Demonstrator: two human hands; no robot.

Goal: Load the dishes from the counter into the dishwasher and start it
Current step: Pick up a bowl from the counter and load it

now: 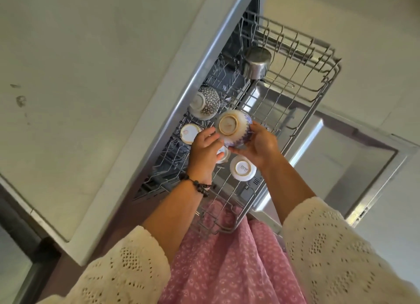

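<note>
One counter (68, 81), pale and speckled, fills the left of the view, and one dishwasher (354, 162) stands open below its edge with its steel door folded down. One wire rack (302, 112) is pulled out over that door. In the rack sit five dishes, all bottom up: one steel pot (256, 64) at the far end, one bowl with a dark net pattern (205, 102) near the counter edge, one small gold-rimmed cup (189, 133) just beside it, one printed white cup (242, 168) nearer the person, and one more cup (223, 155) half hidden under the left hand.

One further bowl (234, 128) is held above the middle of the rack, turned over so its ringed foot faces up; it is cream with a gold-brown foot ring and a blue and purple pattern round the wall. The right hand (261, 145) cups its side, fingers curled round the wall. The left hand (204, 150) touches its other side with fingers only loosely bent; one dark bead bracelet (196, 183) circles that wrist.
</note>
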